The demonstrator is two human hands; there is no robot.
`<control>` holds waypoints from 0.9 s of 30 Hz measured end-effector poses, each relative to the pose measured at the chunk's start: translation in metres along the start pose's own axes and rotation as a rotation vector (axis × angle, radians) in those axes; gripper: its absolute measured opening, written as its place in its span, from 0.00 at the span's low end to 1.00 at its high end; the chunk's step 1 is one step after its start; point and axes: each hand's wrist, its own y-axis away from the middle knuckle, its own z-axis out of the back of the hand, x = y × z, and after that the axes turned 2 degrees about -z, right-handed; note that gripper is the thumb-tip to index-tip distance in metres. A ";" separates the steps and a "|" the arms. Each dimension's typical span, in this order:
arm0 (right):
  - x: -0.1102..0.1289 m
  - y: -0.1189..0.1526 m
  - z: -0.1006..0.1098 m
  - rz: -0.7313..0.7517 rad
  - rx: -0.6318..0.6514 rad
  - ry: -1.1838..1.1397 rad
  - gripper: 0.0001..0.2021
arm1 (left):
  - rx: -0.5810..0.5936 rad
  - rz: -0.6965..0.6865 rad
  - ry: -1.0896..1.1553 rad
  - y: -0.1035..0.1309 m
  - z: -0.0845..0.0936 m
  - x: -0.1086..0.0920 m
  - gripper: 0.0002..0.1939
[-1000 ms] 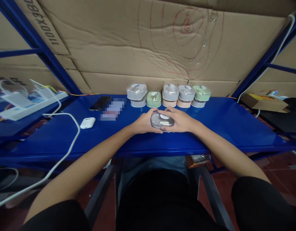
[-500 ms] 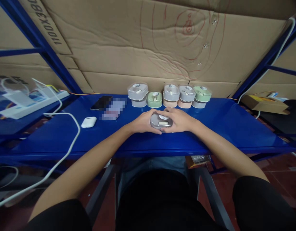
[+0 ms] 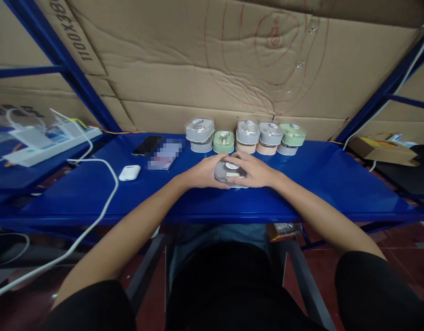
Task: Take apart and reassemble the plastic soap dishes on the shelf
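Note:
Both hands are wrapped round a small grey box with a clear, shiny lid (image 3: 223, 172), near the front middle of the blue table. My left hand (image 3: 204, 173) grips its left side, fingers over the back edge and thumb low at the front. My right hand (image 3: 258, 171) closes on the right side, its fingertips over the lid's back. A pale latch and a round white sticker show on top. A light rim shows beneath the box, partly hidden by the right hand.
Behind stand similar boxes: a stacked grey pair (image 3: 200, 134), a single green box (image 3: 223, 142) and several more stacks to the right. Phones (image 3: 148, 145) and a white earbud case (image 3: 129, 173) lie left. A white cable (image 3: 106, 202) crosses the left edge; cardboard (image 3: 163, 59) backs the table.
The view has shifted slightly. Both hands keep their hold on the grey box, and more of the light rim beneath it shows by the right hand.

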 end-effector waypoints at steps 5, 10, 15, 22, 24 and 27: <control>-0.005 -0.017 -0.011 -0.063 -0.233 0.006 0.33 | 0.117 0.126 -0.202 0.022 0.046 0.018 0.55; -0.021 -0.067 -0.024 -0.193 -0.169 0.196 0.31 | 0.090 0.115 -0.264 0.033 0.062 0.004 0.62; -0.025 -0.098 -0.036 -0.248 -0.027 0.342 0.31 | 0.147 0.108 -0.464 0.030 0.045 -0.033 0.43; -0.002 -0.047 -0.019 -0.117 -0.120 0.282 0.22 | 0.057 0.317 -0.719 0.046 0.043 -0.031 0.38; 0.008 -0.030 -0.013 -0.169 -0.203 0.236 0.23 | -0.003 0.365 -0.745 0.045 0.037 -0.028 0.38; 0.015 -0.017 -0.006 -0.317 -0.276 0.217 0.35 | -0.123 0.390 -0.739 0.038 0.021 -0.025 0.40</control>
